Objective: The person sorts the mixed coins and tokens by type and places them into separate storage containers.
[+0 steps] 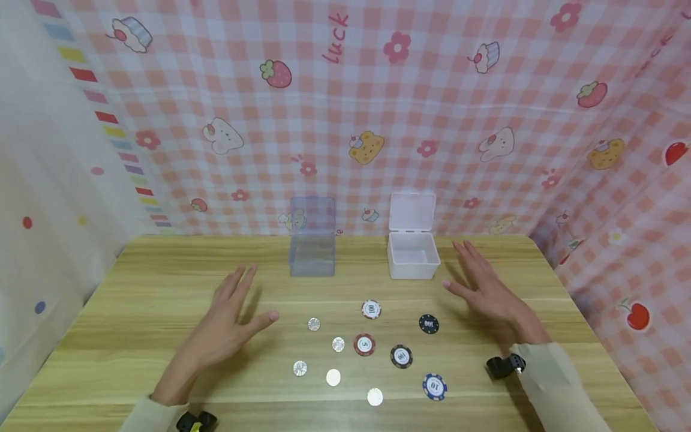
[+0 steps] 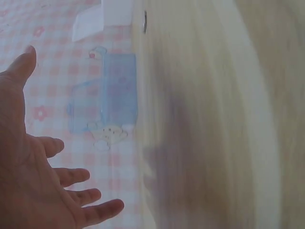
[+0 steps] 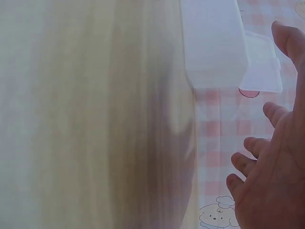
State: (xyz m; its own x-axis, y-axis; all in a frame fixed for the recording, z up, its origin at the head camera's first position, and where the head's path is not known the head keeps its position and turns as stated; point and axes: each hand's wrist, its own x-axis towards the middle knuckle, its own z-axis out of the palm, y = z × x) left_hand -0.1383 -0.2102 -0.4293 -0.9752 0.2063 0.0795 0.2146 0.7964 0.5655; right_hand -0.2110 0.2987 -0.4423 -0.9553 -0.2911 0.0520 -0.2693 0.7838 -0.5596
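Observation:
My left hand (image 1: 224,327) hovers over the table's left part, fingers spread and relaxed, holding nothing. To the right, my right hand (image 1: 486,294) is likewise spread beside the white plastic box (image 1: 412,272), without gripping it. That box stands with its lid up, as does the clear bluish box (image 1: 312,267) on its left. Between the hands lie poker chips: a red-and-white one (image 1: 371,309), a red one (image 1: 364,344), two black ones (image 1: 429,324) and a blue one (image 1: 434,387). Several silver coin-like discs (image 1: 338,344) are scattered to their left; two look washed out by glare.
The wood-grain table (image 1: 129,336) ends at a pink checked cloth (image 1: 324,120) hanging behind the boxes. More cloth hangs along the left and right sides. Each wrist carries a small black camera (image 1: 504,366).

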